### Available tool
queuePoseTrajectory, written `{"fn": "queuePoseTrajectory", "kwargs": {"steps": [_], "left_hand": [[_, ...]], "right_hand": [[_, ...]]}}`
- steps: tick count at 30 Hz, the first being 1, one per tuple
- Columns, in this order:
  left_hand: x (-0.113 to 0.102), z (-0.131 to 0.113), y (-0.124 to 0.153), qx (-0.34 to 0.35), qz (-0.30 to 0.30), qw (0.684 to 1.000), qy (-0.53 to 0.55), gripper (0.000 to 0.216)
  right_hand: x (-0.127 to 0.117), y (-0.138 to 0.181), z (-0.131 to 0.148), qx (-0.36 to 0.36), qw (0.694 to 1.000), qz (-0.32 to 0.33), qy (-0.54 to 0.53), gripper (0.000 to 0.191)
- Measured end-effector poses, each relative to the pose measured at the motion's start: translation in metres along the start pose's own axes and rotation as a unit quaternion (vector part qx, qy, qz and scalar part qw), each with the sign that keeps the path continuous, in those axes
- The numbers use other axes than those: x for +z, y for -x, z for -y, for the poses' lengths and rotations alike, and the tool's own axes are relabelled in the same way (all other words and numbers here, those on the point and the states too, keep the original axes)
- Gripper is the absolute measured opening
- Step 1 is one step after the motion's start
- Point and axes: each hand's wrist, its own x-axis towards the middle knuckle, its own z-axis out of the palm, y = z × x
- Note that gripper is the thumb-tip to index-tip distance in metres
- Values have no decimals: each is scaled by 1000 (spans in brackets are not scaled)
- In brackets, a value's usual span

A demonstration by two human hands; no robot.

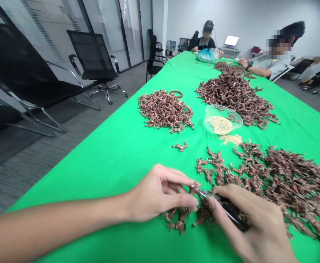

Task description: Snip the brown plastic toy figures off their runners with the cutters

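Right hand gripping pliers, left hand pinching brown figurine, between hands, at plier tips

Green-clothed table before me: left heap, far-right heap, near-right heap, all brown animal figurines. One stray figurine. Brown ring by left heap. Clear bowl, spilled pale bits beside it. Blue bag, far end.
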Motion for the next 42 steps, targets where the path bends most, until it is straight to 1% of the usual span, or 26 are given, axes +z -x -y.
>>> {"fn": "queuePoseTrajectory", "kwargs": {"steps": [3, 6, 9, 12, 15, 17, 21, 23, 25, 26, 27, 28, 29, 30, 31, 32, 34, 36, 38, 42], "left_hand": [[-1, -4, -1, 16, 9, 997, -76, 33], [-1, -7, -1, 32, 21, 993, -109, 33], [-1, -10, 0, 71, 31, 987, -142, 30], [-1, -12, 0, 129, 33, 975, -177, 22], [-1, -11, 0, 201, 26, 960, -192, 20], [0, -9, 0, 236, 17, 951, -199, 21], [2, -5, 3, 250, -5, 944, -216, 21], [4, -5, 4, 231, -21, 949, -215, 20], [4, -5, 4, 190, -37, 961, -198, 19], [5, -5, 4, 164, -44, 969, -182, 19], [5, -5, 3, 136, -50, 976, -162, 20], [4, -4, 3, 108, -52, 983, -138, 23], [4, -3, 2, 80, -52, 989, -112, 25], [3, -2, 1, 54, -50, 994, -86, 28], [2, -1, 0, 30, -48, 997, -60, 31], [2, -1, -1, 8, -43, 998, -34, 33], [0, 1, -3, -21, -33, 999, 14, 32], [-2, 1, -3, -35, -22, 998, 50, 31], [-3, 1, -3, -45, -14, 996, 72, 32], [-4, 2, -2, -63, 4, 994, 88, 33]], "right_hand": [[-5, -4, 1, 75, 994, 62, -49, 10], [-10, -6, -2, 128, 981, 117, -87, 15], [-14, -3, -6, 170, 965, 157, -126, 17], [-16, 1, -6, 229, 946, 168, -155, 23], [-17, 3, -4, 322, 913, 187, -168, 32], [-18, 3, -2, 365, 890, 198, -187, 37], [-18, 1, -1, 389, 866, 208, -235, 40], [-16, 0, 0, 385, 868, 200, -243, 40], [-14, 0, 1, 366, 888, 168, -223, 37], [-12, -1, 1, 341, 907, 143, -203, 33], [-11, -2, 1, 298, 932, 113, -176, 29], [-10, -2, 0, 237, 958, 77, -142, 22], [-9, -2, -1, 164, 980, 38, -101, 15], [-8, -2, -3, 89, 995, 0, -54, 11], [-7, -1, -5, 21, 999, -34, -4, 13], [-6, 0, -8, -34, 997, -56, 44, 18], [-4, 4, -12, -105, 985, -69, 117, 26], [-3, 7, -15, -149, 975, -60, 153, 32], [-1, 10, -16, -177, 968, -55, 170, 35], [-1, 10, -15, -195, 961, -63, 187, 34]]}}
